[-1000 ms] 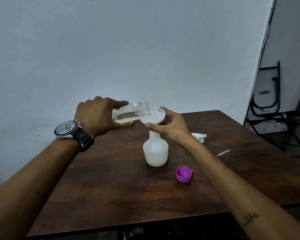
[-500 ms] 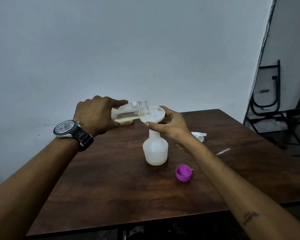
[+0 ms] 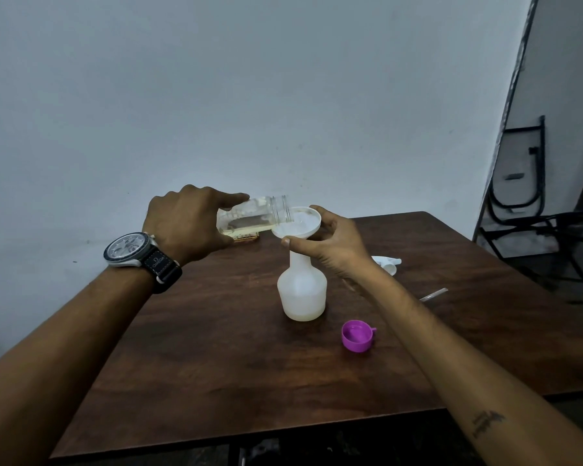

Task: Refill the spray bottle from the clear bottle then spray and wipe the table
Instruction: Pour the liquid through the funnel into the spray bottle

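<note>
Everything in view sits a touch higher than a second ago. The table (image 3: 216,364), the left hand (image 3: 189,223) gripping the clear bottle (image 3: 253,215), the right hand (image 3: 334,243) holding the funnel (image 3: 312,215) by its rim, the spray bottle (image 3: 302,294) under it and the purple cap (image 3: 357,335) to the near right all rise together by the same small amount, a shift of the camera. Most of that rise comes in the first half second, and since then it is barely visible. Whether the yellowish liquid in the clear bottle has thinned, or the level in the spray bottle has risen, is too slight to tell.
</note>
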A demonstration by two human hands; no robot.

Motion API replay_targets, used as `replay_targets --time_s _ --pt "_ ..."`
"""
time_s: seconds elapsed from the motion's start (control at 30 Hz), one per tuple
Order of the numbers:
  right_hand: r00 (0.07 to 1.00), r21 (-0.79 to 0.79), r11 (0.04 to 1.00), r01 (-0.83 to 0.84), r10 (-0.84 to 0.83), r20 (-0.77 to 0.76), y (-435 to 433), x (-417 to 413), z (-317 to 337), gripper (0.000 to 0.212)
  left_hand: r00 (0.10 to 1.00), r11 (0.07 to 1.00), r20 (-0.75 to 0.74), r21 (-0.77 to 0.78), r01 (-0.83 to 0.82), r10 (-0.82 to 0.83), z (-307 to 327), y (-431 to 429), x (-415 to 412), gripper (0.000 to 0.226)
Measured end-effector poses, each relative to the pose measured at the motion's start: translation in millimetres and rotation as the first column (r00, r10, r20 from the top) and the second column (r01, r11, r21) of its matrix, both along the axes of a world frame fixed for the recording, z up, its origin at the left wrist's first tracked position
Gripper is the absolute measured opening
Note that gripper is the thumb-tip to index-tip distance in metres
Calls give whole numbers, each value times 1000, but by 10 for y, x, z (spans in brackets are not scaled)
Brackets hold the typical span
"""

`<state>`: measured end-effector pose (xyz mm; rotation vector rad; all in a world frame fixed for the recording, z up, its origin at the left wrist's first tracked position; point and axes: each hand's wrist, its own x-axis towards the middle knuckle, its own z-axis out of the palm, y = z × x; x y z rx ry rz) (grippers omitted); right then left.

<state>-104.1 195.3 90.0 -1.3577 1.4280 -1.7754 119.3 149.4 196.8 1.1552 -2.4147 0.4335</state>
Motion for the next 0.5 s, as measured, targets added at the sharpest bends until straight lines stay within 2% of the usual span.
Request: replay_targets --time_s 0.13,0.37,0.5 --pt "1000 8 1000 8 -8 2 -14 -5 -3 62 1000 1000 6 -6 -9 9 3 7 -4 73" --pt "1000 6 1000 8 -8 -10 -10 -14 -2 55 1000 1000 2 -15 -6 6 1 3 -4 72" --pt "1000 12 1000 16 -16 -8 -31 -16 -4 71 1000 1000 3 -8 -2 2 7 -1 -3 72"
